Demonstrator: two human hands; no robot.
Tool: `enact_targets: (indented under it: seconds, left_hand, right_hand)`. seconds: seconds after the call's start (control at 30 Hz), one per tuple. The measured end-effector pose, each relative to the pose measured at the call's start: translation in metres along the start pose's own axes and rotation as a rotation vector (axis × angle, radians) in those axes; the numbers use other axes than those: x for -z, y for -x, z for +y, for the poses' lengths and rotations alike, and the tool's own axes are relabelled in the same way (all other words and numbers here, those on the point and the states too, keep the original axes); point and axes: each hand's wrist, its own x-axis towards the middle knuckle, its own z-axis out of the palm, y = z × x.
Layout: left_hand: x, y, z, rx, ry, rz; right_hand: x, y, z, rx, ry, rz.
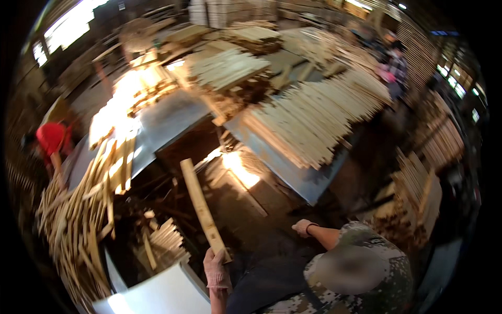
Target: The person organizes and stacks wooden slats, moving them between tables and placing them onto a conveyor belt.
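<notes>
A long flat wooden slat point(203, 209) rises at a slant from my left hand point(216, 269), which wears a pale pinkish work glove. The fingers are wrapped round the slat's lower end, and its far end points away into the air. My right hand point(303, 228), also gloved, hangs out to the right with its fingers curled in. Nothing shows in it, and it is apart from the slat. A camouflage sleeve point(351, 233) covers that upper arm. Beside my left hand is a pale, smooth metal surface point(162, 293).
A metal-topped table point(309, 194) bears a wide row of slats point(319, 120). Loose narrow strips point(78, 235) are heaped at left, near a person in red point(52, 138). Another person point(398, 70) stands at far right. Stacked wood point(410, 193) stands at right; a short bundle point(167, 242) lies low.
</notes>
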Motion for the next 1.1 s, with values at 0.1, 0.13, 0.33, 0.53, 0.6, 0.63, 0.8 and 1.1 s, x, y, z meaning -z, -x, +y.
enact_targets:
  seconds: [0.1, 0.13, 0.33, 0.53, 0.6, 0.63, 0.8, 1.1]
  left_hand:
    - [-0.002, -0.034, 0.011, 0.023, 0.058, -0.088]
    - [-0.008, -0.044, 0.015, 0.015, 0.102, -0.101]
    - [-0.014, -0.129, 0.063, 0.037, 0.029, -0.096]
    - [-0.027, -0.243, 0.141, 0.049, -0.150, -0.007]
    - [-0.024, -0.277, 0.165, 0.024, -0.092, 0.046]
    - [-0.017, -0.296, 0.174, -0.017, -0.071, 0.083]
    - [0.015, -0.379, 0.215, -0.063, -0.049, 0.272]
    - [0.113, -0.573, 0.331, -0.157, -0.024, 0.462]
  right_hand:
    - [-0.005, -0.007, -0.012, -0.376, -0.627, 0.026]
    - [-0.003, -0.015, -0.012, -0.342, -0.602, 0.004]
    - [0.040, -0.104, -0.033, -0.223, -0.621, 0.090]
    - [0.137, -0.224, -0.015, -0.084, -0.732, 0.113]
    - [0.197, -0.260, -0.016, 0.006, -0.773, 0.106]
    - [0.247, -0.261, -0.031, -0.120, -1.100, -0.006]
    - [0.393, -0.317, -0.048, -0.169, -1.255, 0.050]
    - [0.501, -0.420, -0.118, -0.055, -1.243, -0.158]
